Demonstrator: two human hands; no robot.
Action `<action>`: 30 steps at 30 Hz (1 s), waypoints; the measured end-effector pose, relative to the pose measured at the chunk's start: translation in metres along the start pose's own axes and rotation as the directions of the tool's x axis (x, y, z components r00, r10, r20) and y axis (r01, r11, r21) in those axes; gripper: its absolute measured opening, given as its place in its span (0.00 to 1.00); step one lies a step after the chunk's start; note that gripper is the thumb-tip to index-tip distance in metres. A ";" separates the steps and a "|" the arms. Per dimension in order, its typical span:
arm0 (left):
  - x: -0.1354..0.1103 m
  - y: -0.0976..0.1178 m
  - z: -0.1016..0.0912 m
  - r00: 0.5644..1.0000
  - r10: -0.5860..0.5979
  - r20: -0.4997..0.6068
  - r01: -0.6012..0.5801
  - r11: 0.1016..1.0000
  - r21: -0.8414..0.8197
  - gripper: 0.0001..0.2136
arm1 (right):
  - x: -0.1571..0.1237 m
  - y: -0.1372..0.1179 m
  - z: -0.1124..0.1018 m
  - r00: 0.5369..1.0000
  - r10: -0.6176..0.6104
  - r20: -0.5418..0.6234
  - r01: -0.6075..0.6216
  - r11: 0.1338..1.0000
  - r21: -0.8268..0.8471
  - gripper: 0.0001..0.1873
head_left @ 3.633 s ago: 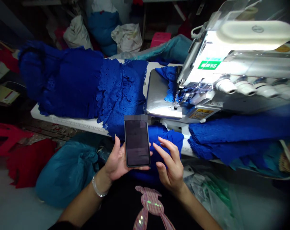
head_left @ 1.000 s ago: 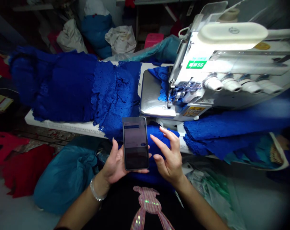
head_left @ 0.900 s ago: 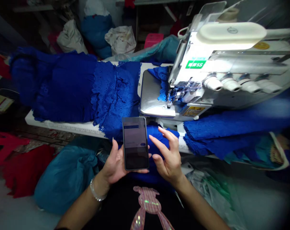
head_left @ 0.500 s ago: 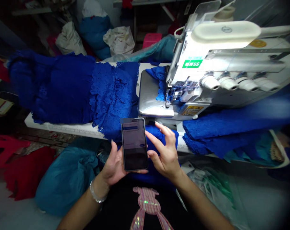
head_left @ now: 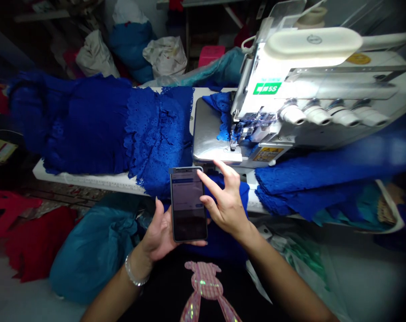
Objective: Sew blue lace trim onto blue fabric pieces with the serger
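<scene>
A dark smartphone (head_left: 189,214) rests upright in my left hand (head_left: 161,232), which cradles it from below and behind, thumb along its left side. Its screen is lit at the top and dark at the bottom; the text is too small to read. My right hand (head_left: 226,197) is open, its fingers apart. The index fingertip is over the phone's upper right corner; whether it touches the glass I cannot tell. Behind the phone lies blue eyelet fabric (head_left: 159,129). A small blue piece of cloth (head_left: 225,116) sits under the presser foot of a white overlock sewing machine (head_left: 270,103).
More blue fabric (head_left: 306,179) hangs along the table's right side. The white table edge (head_left: 85,181) runs across the view. A teal bag (head_left: 92,246) and red cloth (head_left: 38,243) lie at lower left. Stuffed sacks (head_left: 166,56) stand behind the table.
My right hand has moved up and slightly left, bringing its index finger from the phone's right edge to over its upper right corner. My left hand still holds the phone in nearly the same place.
</scene>
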State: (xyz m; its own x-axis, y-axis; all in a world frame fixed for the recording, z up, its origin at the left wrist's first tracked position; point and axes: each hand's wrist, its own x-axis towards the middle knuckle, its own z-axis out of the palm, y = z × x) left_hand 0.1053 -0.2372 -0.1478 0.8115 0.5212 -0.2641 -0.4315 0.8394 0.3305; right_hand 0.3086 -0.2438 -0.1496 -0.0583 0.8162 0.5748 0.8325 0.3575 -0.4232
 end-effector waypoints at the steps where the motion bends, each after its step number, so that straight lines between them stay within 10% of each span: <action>1: 0.000 0.000 0.000 1.000 -0.002 -0.008 0.002 1.000 0.004 0.34 | 0.000 0.000 0.000 1.000 0.003 0.002 -0.003 1.000 -0.004 0.30; 16: 0.001 0.002 0.000 0.999 -0.006 -0.044 0.007 0.999 0.033 0.36 | -0.022 -0.003 -0.007 0.994 0.056 -0.091 -0.040 0.985 0.166 0.27; 30: 0.002 0.004 0.002 0.999 0.007 -0.041 -0.006 1.000 0.006 0.35 | -0.058 -0.020 -0.011 0.989 -0.141 -0.047 0.147 0.973 0.180 0.23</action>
State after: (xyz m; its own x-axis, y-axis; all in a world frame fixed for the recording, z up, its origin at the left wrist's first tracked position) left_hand 0.1055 -0.2327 -0.1455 0.7917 0.5327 -0.2991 -0.4344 0.8351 0.3375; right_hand 0.3011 -0.3037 -0.1669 -0.1495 0.7355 0.6608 0.7017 0.5498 -0.4532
